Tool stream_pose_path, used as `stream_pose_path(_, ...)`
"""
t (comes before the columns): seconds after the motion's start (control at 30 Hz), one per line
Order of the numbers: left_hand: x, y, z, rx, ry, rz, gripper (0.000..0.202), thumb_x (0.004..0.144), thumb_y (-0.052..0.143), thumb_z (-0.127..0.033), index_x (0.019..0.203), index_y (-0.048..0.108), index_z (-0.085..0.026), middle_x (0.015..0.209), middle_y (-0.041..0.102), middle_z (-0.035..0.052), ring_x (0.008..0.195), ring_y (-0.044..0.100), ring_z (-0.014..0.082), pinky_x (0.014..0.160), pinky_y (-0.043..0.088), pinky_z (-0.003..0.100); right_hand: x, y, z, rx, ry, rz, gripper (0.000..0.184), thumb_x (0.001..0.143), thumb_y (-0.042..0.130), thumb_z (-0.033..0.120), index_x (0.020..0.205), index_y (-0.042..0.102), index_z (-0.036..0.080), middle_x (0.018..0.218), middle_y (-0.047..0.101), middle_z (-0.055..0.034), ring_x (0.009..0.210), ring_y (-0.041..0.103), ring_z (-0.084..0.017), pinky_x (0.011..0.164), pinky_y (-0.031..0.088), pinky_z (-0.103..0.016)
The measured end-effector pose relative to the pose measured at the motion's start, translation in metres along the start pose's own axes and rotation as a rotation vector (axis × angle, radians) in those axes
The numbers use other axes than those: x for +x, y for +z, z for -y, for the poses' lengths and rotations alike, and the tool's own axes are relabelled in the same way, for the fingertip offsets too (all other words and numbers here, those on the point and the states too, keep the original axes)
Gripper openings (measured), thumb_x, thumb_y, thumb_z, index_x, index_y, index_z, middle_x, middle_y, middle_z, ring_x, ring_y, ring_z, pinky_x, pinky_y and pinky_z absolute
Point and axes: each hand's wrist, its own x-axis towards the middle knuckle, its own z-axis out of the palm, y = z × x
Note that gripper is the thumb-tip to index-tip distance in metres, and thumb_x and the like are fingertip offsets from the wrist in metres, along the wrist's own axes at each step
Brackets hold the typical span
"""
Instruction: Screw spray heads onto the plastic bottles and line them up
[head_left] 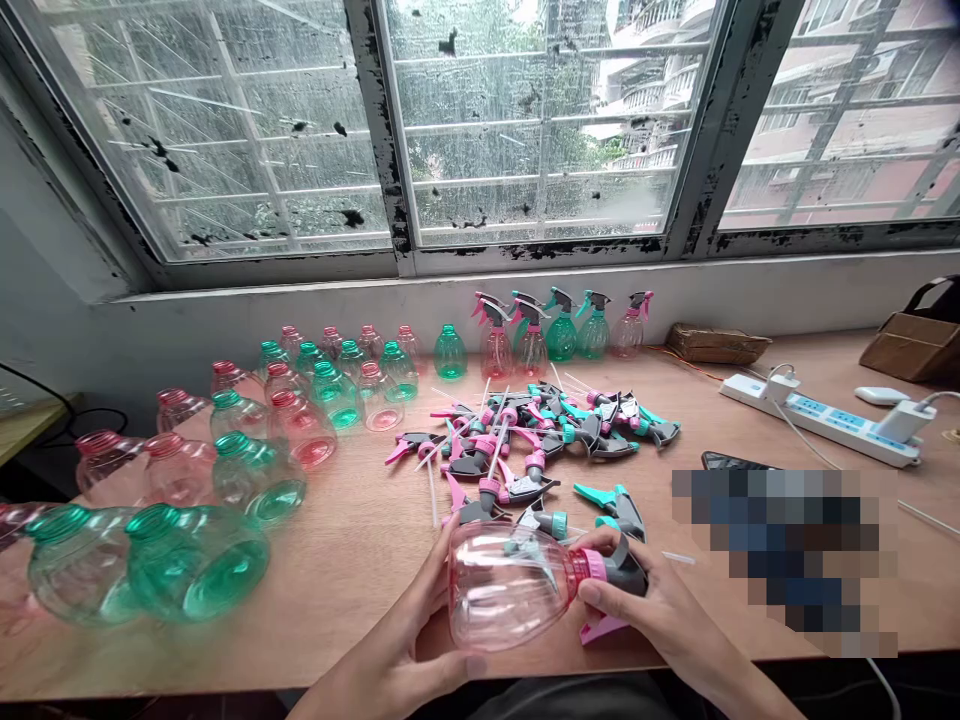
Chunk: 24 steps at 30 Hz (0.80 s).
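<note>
A clear pink spray bottle [506,590] lies on its side in the air above the table's front edge, its neck toward the right. My left hand [427,620] is wrapped round the bottle's base. At the neck, my right hand [637,590] grips the pink-collared grey spray head [624,572], which sits at the bottle's mouth; how tightly it is seated I cannot tell. The pink trigger [602,630] points down below that hand. Just beyond the bottle is a pile of loose pink, teal and grey spray heads [525,435] with white tubes.
Several open pink and green bottles [199,565] stand at the left. Along the wall are several bottles with sprayers fitted [561,330]. A white power strip [821,420], a brown wrapped block [716,343], and a partly blurred phone [739,461] lie at the right.
</note>
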Motion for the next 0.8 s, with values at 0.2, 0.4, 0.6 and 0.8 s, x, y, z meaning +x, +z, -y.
stream_pose_path(0.2, 0.0001, -0.0002, 0.0035, 0.035, 0.046, 0.003, 0.097, 0.097, 0.067, -0.037, 0.160, -0.006, -0.047, 0.176, 0.006, -0.0014, 0.160, 0.017, 0.0332, 0.131, 0.014, 0.054, -0.0003, 0.0006, -0.0010, -0.033, -0.012, 0.005, 0.038, 0.077, 0.085, 0.046, 0.100, 0.071, 0.019, 0.076, 0.077, -0.0004, 0.069, 0.069, -0.021, 0.069, 0.052, -0.033)
stream_pose_path(0.4, -0.0002, -0.0006, -0.0007, -0.040, -0.022, -0.010, 0.096, 0.092, 0.072, -0.042, 0.161, 0.005, -0.048, 0.176, 0.012, -0.0029, 0.161, 0.014, 0.0330, 0.130, 0.015, 0.054, 0.0005, 0.0004, -0.0013, -0.059, -0.043, 0.026, 0.035, 0.079, 0.084, 0.047, 0.096, 0.072, 0.018, 0.077, 0.075, -0.0005, 0.070, 0.067, -0.020, 0.070, 0.051, -0.032)
stream_pose_path(0.6, 0.0002, 0.0011, -0.0018, 0.005, 0.019, -0.011, 0.096, 0.096, 0.068, -0.037, 0.160, -0.002, -0.050, 0.176, 0.008, -0.0046, 0.161, 0.007, 0.0326, 0.130, 0.018, 0.050, 0.0000, 0.0004, 0.0003, -0.011, -0.024, 0.025, 0.035, 0.077, 0.086, 0.045, 0.096, 0.073, 0.018, 0.074, 0.071, 0.0012, 0.068, 0.064, -0.019, 0.067, 0.049, -0.031)
stream_pose_path(0.8, -0.0007, 0.0039, -0.0003, -0.098, 0.016, -0.050, 0.100, 0.089, 0.077, -0.039, 0.160, 0.007, -0.049, 0.175, 0.013, -0.0036, 0.158, 0.023, 0.0311, 0.130, 0.019, 0.049, -0.0001, 0.0005, 0.0017, -0.038, -0.034, 0.025, 0.035, 0.078, 0.085, 0.046, 0.096, 0.073, 0.018, 0.075, 0.072, 0.0007, 0.068, 0.065, -0.020, 0.068, 0.050, -0.031)
